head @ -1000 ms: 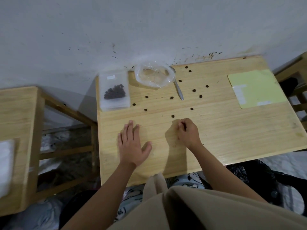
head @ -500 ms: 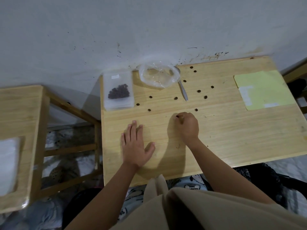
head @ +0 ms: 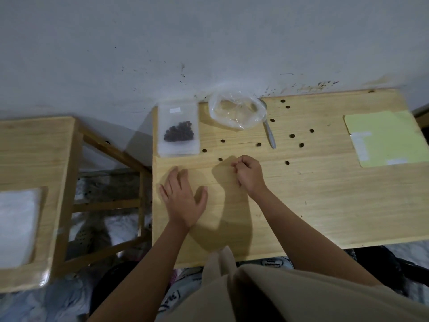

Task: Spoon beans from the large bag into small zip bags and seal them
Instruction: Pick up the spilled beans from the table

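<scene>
Gathering stray beans looks to be the step in hand: the right hand, near the middle of the frame, has its fingers curled tight with the tips bunched together, as one would to pinch something small off the wood. Whether a bean sits between them I cannot tell, since the knuckles hide the fingertips. The left hand, just to its left, lies flat on the table with fingers straight and spread, holding nothing; it seems placed there to steady the body while the other hand picks.

About a dozen loose beans lie scattered across the upper middle of the table, the nearest just beside the right hand's knuckles. The large bag, clear and crumpled, sits against the wall at upper centre and looks nearly empty, so the spilled beans are probably what is left to pack. The spoon lies just right of the bag, handle pointing down the frame, untouched. The small zip bag lies flat left of the large bag, on what looks like a stack of others, a dark cluster of beans inside; whether its strip is sealed I cannot tell.

A yellow-green sheet rests at the right, and a second wooden table stands at the left edge
</scene>
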Available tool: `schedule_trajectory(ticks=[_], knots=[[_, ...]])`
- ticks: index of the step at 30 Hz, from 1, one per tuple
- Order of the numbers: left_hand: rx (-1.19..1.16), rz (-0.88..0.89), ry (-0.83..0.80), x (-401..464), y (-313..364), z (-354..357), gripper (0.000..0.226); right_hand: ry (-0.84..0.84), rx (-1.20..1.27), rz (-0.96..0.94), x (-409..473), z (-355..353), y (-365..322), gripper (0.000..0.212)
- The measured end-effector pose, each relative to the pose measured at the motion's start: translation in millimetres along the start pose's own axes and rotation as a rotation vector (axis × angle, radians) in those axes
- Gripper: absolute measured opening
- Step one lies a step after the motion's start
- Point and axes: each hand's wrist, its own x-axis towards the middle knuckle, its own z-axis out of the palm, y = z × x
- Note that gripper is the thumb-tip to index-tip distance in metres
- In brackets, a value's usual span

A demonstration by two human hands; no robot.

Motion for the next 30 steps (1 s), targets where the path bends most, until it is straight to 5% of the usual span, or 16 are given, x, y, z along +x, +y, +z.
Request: schedule_trajectory(ticks=[4, 14, 26, 30], knots=[[0.048, -0.025, -0.02, 9, -8, 2, 0.07, 0.043, -0.135, -0.105, 8, 11, -3, 0.036], [0.044, -0.043, -0.018, 10, -6, 0, 0.068, 0.015, -0.621, -0.39, 25, 24, -1, 0.014], [0.049, -0.058, 0.003, 12, -4, -1, 0.067, 0.018, -0.284, -0.251, 26, 43, -20, 0.003], [0.047, -0.053, 0.017, 12, -3, -1, 0.067, -0.037, -0.235, -0.199, 28, 47, -19, 0.019]])
